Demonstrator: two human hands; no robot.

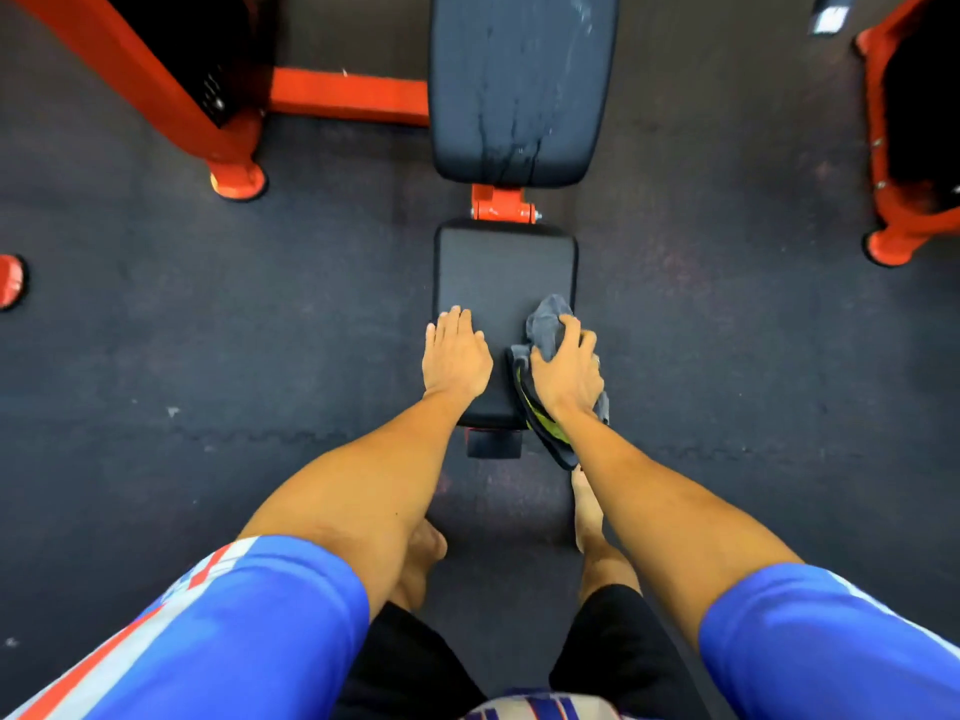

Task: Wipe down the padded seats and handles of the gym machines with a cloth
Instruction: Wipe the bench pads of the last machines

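Cloth [545, 324]: grey, soft, limp; likely bunches easily. Right hand [566, 371] clutches it wadded on seat pad [504, 267]. Left hand [454, 356] flat, fingers together, bracing pad.

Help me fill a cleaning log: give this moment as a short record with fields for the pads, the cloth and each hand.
seat pad: black, lies flat, both hands on its near end
back pad: black, beyond the seat pad, streaks on it that look wet
cloth: grey, bunched on the seat pad's near right part, hangs over the edge
right hand: grips the cloth and presses it on the seat pad
left hand: flat on the seat pad's left side, holds nothing
bracket: orange, between the two pads
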